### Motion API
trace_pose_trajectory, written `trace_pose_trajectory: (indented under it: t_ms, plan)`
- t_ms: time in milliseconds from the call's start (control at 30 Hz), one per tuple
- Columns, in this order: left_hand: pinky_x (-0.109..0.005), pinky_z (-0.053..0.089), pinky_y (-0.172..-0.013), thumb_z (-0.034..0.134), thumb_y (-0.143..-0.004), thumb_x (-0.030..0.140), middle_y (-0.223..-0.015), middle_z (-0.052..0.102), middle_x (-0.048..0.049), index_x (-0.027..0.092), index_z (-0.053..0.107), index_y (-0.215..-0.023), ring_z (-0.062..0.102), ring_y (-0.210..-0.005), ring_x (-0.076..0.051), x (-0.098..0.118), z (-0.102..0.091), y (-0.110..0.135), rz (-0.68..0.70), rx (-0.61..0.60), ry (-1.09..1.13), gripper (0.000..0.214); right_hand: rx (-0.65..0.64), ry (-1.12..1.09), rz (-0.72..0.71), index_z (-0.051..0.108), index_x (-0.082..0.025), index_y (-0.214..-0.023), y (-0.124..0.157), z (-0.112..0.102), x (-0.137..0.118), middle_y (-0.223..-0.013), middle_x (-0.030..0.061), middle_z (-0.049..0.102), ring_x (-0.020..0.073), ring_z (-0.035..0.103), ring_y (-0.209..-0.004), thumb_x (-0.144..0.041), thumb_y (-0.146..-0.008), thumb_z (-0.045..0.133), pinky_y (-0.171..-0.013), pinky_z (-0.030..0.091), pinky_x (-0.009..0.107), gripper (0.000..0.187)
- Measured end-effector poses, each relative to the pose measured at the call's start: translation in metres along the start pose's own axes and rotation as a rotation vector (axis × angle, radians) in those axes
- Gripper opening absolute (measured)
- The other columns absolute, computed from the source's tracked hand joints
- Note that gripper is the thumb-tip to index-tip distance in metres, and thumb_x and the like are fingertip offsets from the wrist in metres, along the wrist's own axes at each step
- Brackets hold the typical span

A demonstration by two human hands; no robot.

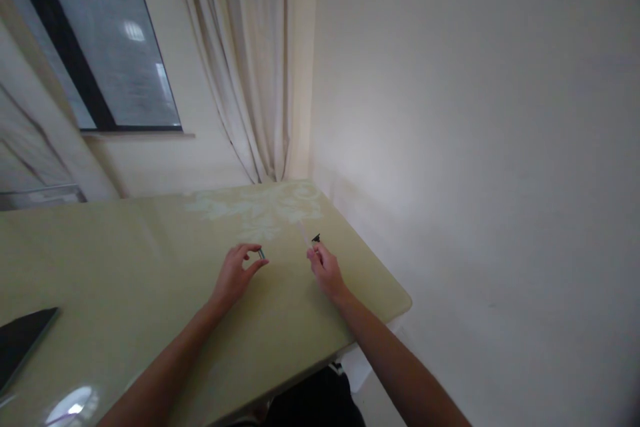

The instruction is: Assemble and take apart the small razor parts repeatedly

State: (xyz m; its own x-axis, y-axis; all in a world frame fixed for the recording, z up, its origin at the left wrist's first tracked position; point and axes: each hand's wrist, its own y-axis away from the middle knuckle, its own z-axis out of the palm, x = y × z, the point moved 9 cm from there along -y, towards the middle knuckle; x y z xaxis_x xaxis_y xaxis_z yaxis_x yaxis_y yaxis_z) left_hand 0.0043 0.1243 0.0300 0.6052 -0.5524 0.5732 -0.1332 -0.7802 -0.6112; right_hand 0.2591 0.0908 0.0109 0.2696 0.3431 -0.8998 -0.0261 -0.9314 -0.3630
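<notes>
My left hand hovers over the pale green table, thumb and forefinger pinched on a tiny grey metal piece. My right hand is a short way to its right, fingers closed on a small black part with a thin pale stick rising from it toward the back left. The two hands are apart and do not touch. Both objects are too small to make out in detail.
A dark flat tablet-like object lies at the table's left front edge. The table stands in a corner: a white wall on the right, a curtain and window behind. The table's right edge is close to my right hand.
</notes>
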Motion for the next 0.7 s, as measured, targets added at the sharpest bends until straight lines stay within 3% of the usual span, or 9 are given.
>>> trace_pose_trajectory:
  t_ms: [100,233,400,533,700]
  plan:
    - [-0.038,0.054,-0.073,0.063,-0.087,0.067,-0.096,0.072,-0.007,0.023,0.071,-0.105,0.06,-0.076,-0.022,-0.002,-0.015,0.009,-0.015,0.068,-0.012,0.049,-0.123,0.106,-0.043,0.05,-0.022,-0.083,-0.004,0.021,-0.013,-0.063,-0.005,0.045,0.0126,0.042,-0.058,-0.055,-0.102,0.04,-0.058,0.03,0.025,0.04]
    - [-0.038,0.054,-0.075,0.064,-0.087,0.067,-0.099,0.071,-0.0063,0.022,0.07,-0.108,0.059,-0.077,-0.022,0.01,-0.019,0.011,0.014,0.106,-0.036,0.05,-0.294,0.173,0.04,0.054,-0.02,-0.072,-0.03,0.063,-0.022,-0.063,-0.0047,0.045,0.0121,0.042,-0.062,-0.053,-0.095,0.056,-0.059,0.028,0.025,0.04]
    - [-0.036,0.054,-0.072,0.066,-0.089,0.061,-0.099,0.071,-0.0063,0.022,0.068,-0.109,0.06,-0.075,-0.02,0.015,-0.021,0.015,0.041,0.114,-0.064,0.044,-0.44,-0.058,0.186,0.064,-0.016,-0.07,-0.047,0.115,-0.012,-0.059,-0.0063,0.038,0.0105,0.034,-0.059,-0.05,-0.086,0.067,-0.056,0.024,0.026,0.038]
    - [-0.036,0.054,-0.074,0.067,-0.091,0.055,-0.1,0.071,-0.0059,0.023,0.068,-0.112,0.061,-0.077,-0.021,0.014,-0.019,0.021,0.037,0.104,-0.084,0.038,-0.357,-0.186,0.21,0.069,-0.014,-0.074,-0.038,0.118,0.002,-0.061,-0.0054,0.042,0.0103,0.035,-0.059,-0.048,-0.084,0.068,-0.057,0.025,0.026,0.035]
    - [-0.035,0.054,-0.075,0.07,-0.09,0.05,-0.103,0.071,-0.0056,0.024,0.068,-0.114,0.06,-0.079,-0.02,0.02,-0.012,0.025,0.051,0.062,-0.058,0.036,-0.331,-0.181,0.219,0.067,-0.016,-0.075,-0.027,0.112,0.005,-0.061,-0.0056,0.041,0.0107,0.035,-0.058,-0.05,-0.084,0.066,-0.057,0.027,0.025,0.035]
